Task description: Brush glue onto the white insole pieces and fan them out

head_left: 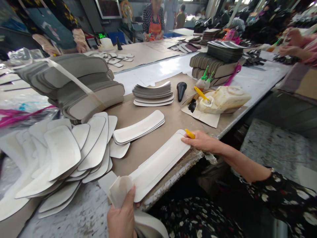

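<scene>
My left hand (122, 215) is closed at the near table edge around a curled whitish piece (120, 190) of flexible sheet. From there a long white panel (158, 162) with rounded corners stretches over the brown board, with another panel edge showing beneath it. At its far end, my right hand (199, 141) is closed, its fingers touching the panel's corner. A yellow-handled tool (190, 134) pokes out of that grip; its working end is hidden. Just beyond lies a small stack of curved white panels (140, 127). Many more white panels (63, 150) are fanned out on the left.
Tied grey panel stacks (91, 86) stand at the back left. A smaller stack (153, 94), a black tapered object (181, 91) and a cut-open plastic container (228, 99) holding a yellow handle sit beyond my hands. Green-tipped bottles (203, 79) stand behind. Other people work around the table.
</scene>
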A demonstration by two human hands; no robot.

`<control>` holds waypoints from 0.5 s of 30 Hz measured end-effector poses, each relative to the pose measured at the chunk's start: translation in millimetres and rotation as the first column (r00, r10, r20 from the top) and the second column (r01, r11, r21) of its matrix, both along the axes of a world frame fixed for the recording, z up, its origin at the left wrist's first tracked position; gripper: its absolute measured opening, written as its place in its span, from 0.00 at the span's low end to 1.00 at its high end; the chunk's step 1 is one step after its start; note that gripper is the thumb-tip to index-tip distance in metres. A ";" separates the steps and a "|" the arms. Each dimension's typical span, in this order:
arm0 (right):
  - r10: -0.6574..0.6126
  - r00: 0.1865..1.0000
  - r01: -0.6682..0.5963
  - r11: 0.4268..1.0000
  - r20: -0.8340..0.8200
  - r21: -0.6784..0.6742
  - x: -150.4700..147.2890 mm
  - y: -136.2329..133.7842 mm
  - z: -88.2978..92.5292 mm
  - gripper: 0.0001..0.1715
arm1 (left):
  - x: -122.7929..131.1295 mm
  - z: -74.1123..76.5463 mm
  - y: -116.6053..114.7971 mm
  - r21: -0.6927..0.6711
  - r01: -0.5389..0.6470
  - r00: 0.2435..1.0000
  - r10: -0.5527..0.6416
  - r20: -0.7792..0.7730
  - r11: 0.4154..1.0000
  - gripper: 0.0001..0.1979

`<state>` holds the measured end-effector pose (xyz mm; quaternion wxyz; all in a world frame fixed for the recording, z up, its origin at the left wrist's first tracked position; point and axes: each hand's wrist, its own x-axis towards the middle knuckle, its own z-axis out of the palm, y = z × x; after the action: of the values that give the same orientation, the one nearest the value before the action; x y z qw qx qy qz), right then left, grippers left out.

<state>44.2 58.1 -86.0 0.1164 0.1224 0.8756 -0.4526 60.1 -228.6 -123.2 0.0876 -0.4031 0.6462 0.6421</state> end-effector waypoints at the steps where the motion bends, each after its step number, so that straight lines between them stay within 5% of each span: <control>1: -0.023 0.999 0.026 0.995 0.035 -0.098 0.6 -1.0 1.7 0.20 | 0.2 1.9 -0.3 0.013 0.001 1.000 -0.001 -0.003 1.000 0.21; 5: -0.057 0.982 0.121 0.925 0.183 -0.360 2.8 -6.4 10.4 0.24 | 0.9 12.3 -4.3 0.052 -0.002 1.000 0.002 0.002 0.999 0.20; 12: -0.030 0.975 0.134 0.872 0.220 -0.471 3.2 -4.5 15.5 0.24 | -2.0 16.3 -20.0 0.121 0.055 0.998 -0.053 -0.018 0.991 0.21; 15: -0.055 0.975 0.182 0.758 0.216 -0.627 5.8 -7.7 16.6 0.23 | -1.6 15.6 -22.3 0.219 0.068 0.997 -0.058 -0.053 0.973 0.20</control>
<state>50.0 50.4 -69.4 0.2026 0.1720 0.6433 -0.7180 58.5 -250.9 -107.6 0.1372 -0.3553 0.5854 0.7157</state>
